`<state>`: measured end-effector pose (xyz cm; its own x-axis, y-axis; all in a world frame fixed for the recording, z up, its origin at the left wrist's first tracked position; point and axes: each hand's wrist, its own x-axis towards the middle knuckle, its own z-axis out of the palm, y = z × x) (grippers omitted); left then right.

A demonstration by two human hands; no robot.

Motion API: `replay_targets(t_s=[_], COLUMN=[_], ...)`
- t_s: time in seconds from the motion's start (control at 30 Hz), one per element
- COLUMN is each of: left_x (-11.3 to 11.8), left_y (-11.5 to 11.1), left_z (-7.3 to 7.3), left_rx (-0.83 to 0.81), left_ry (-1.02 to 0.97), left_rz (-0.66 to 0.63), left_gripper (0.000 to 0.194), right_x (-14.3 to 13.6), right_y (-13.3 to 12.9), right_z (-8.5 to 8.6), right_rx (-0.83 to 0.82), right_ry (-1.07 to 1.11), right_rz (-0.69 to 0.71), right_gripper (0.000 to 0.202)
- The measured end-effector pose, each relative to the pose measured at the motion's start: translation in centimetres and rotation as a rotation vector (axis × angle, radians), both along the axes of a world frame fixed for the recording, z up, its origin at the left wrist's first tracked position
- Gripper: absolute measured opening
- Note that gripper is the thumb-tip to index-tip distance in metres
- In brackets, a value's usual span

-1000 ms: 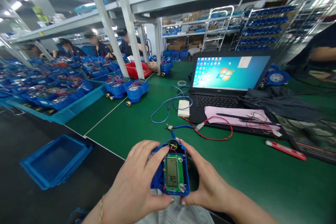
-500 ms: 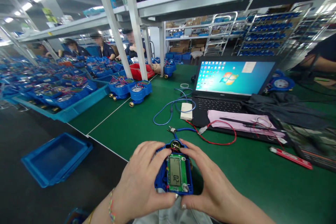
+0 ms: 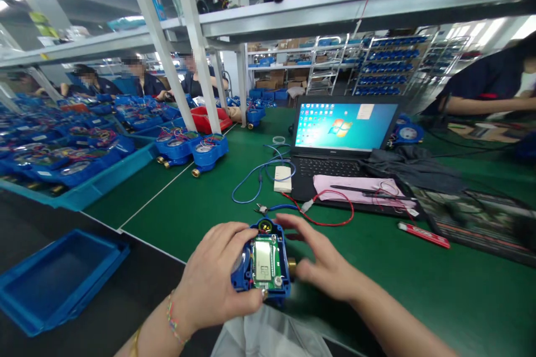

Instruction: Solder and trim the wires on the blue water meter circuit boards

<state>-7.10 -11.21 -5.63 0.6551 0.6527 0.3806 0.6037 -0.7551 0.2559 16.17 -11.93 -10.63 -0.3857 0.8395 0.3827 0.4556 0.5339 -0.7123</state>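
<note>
A blue water meter [image 3: 285, 268] with an open top sits at the near edge of the green bench. Inside shows a green circuit board with a lit grey display [image 3: 263, 261] and a round part above it. My left hand [image 3: 221, 273] grips the meter from its left side, thumb at the near edge and fingers over the far corner. On the other side, my right hand [image 3: 322, 262] is open, its fingers apart and its thumb blurred beside the brass fitting [image 3: 292, 265]. Whether its fingertips touch the housing is unclear.
Beyond the meter lie a blue cable [image 3: 247, 199], a white box [image 3: 282, 179] and a red cable [image 3: 352, 209]. A laptop [image 3: 343, 128] stands behind, with a red marker [image 3: 424, 235] to its right. A tray of meters [image 3: 79, 198] is at left; co-workers sit farther off.
My right hand has come off the meter's right side and spread to the right. My left hand keeps its hold. The view has shifted to the right.
</note>
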Motion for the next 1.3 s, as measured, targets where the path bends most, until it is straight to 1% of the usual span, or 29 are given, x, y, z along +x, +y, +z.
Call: replay_targets(t_s=[0.03,0.13,0.17,0.23,0.3,0.33,0.47,0.53,0.6,0.67,0.73,0.8,0.83,0.87,0.93,1.0,1.1,1.17,1.2,1.3], left_x=[0.0,0.0,0.0,0.0,0.0,-0.1,-0.4,-0.3,0.3,1.2,2.2,2.9,3.0,3.0,2.7,2.2,1.7,1.7,1.7,1.6], left_y=[0.1,0.7,1.0,1.5,1.9,2.1,2.4,2.1,1.4,0.3,-0.7,-1.3,-1.3,-1.1,-0.5,0.4,1.4,1.7,1.8,1.8], left_z=[0.1,0.5,0.6,1.0,1.3,1.5,2.1,2.2,2.0,1.5,1.0,0.7,0.7,0.8,1.1,1.4,1.7,1.7,1.7,1.4], left_rx=[-0.025,-0.084,-0.097,-0.117,-0.137,-0.141,-0.139,-0.116,-0.073,-0.031,-0.009,0.0,-0.003,-0.014,-0.054,-0.105,-0.161,-0.175,-0.178,-0.174], left_ry=[-0.008,-0.001,0.01,0.027,0.048,0.06,0.158,0.223,0.257,0.245,0.213,0.181,0.17,0.158,0.142,0.139,0.149,0.149,0.148,0.143], left_rz=[-0.013,-0.08,-0.1,-0.134,-0.165,-0.179,-0.209,-0.189,-0.13,-0.052,0.033,0.095,0.099,0.077,-0.021,-0.129,-0.216,-0.235,-0.24,-0.241], left_gripper=[0.065,0.067,0.067,0.065,0.062,0.062,0.064,0.07,0.079,0.083,0.08,0.071,0.068,0.067,0.068,0.071,0.075,0.079,0.08,0.082], right_x=[0.6,1.4,1.2,0.4,-0.5,-0.8,-1.0,-0.9,-0.7,-0.5,-0.1,0.6,1.0,1.4,2.2,3.1,4.4,5.1,5.4,6.0], right_y=[0.8,3.2,3.8,4.5,4.6,4.5,3.8,3.4,3.4,3.5,3.9,4.4,4.5,4.6,4.4,3.7,2.3,1.3,0.9,0.1], right_z=[-0.3,-1.7,-2.2,-2.8,-2.8,-2.5,-1.3,-0.9,-0.8,-0.9,-1.0,-1.0,-0.9,-0.7,-0.1,0.8,2.2,3.3,3.8,5.4], right_rx=[-0.055,-0.121,-0.128,-0.137,-0.137,-0.135,-0.136,-0.157,-0.192,-0.239,-0.302,-0.374,-0.405,-0.43,-0.459,-0.471,-0.44,-0.352,-0.299,-0.164], right_ry=[-0.056,-0.286,-0.34,-0.416,-0.484,-0.508,-0.561,-0.561,-0.533,-0.472,-0.372,-0.247,-0.181,-0.117,-0.003,0.087,0.178,0.152,0.102,-0.125], right_rz=[-0.025,-0.22,-0.256,-0.281,-0.31,-0.331,-0.387,-0.397,-0.419,-0.448,-0.464,-0.445,-0.424,-0.396,-0.332,-0.266,-0.168,-0.129,-0.118,-0.108], right_gripper=[0.065,0.056,0.059,0.074,0.082,0.08,0.058,0.043,0.034,0.032,0.033,0.037,0.041,0.044,0.048,0.047,0.037,0.029,0.027,0.021])
